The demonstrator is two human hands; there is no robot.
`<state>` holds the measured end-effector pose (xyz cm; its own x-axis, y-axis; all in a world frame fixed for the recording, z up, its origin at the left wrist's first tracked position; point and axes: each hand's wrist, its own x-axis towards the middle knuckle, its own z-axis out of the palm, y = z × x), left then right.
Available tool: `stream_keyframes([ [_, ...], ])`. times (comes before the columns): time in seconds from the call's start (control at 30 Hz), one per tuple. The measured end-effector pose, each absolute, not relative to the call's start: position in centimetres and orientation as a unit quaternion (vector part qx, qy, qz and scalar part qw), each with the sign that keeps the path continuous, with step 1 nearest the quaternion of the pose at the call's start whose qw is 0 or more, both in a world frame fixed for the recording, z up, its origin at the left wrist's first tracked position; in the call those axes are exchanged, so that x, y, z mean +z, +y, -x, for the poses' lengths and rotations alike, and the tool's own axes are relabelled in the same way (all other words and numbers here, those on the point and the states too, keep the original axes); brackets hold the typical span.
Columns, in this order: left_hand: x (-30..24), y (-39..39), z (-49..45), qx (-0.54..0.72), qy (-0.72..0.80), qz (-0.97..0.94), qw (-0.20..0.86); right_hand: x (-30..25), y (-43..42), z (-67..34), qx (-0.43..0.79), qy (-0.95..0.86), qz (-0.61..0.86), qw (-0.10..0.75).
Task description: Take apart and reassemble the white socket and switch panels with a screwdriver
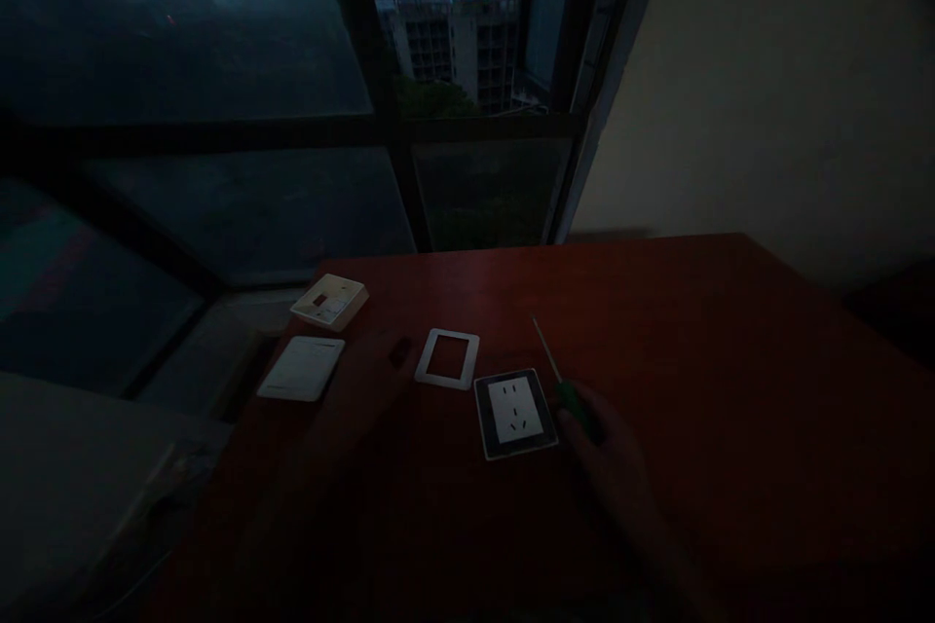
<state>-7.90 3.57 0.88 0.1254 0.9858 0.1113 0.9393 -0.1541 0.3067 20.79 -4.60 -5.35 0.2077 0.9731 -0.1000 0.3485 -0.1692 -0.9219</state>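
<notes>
In my right hand [610, 448] is a screwdriver [571, 400], its green handle gripped and its thin shaft pointing away from me over the table. Just left of that hand lies a wall socket [515, 412] with a white face and a dark border. My left hand [369, 375] is dim and blurred, reaching over the table beside a white square frame [430, 372]. A small dark patch shows near its fingers; I cannot make out whether it is a gap or an object. To its left lies a flat white plate [301, 368].
A cream open back box [332, 302] sits at the table's far left edge, behind the white plate. The reddish-brown table [701, 341] stretches to the right. Dark-framed windows [467, 131] stand behind it, with a pale wall [766, 88] at the right. The light is very low.
</notes>
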Motion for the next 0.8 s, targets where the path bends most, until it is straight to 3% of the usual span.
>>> stream_keyframes([
  [0.13, 1.5, 2.0, 5.6, 0.261, 0.581, -0.749, 0.184, -5.4, -4.6, -20.7, 0.381, -0.501, 0.660, 0.411],
  [0.33, 1.7, 0.4, 0.5, 0.249, 0.491, -0.792, 0.264, -5.6, -4.5, -20.6, 0.377, -0.517, 0.649, 0.412],
  [0.8, 1.4, 0.7, -3.2, 0.137, 0.448, -0.859, 0.209, -5.0, -4.5, -20.1, 0.384, -0.530, 0.621, 0.431],
])
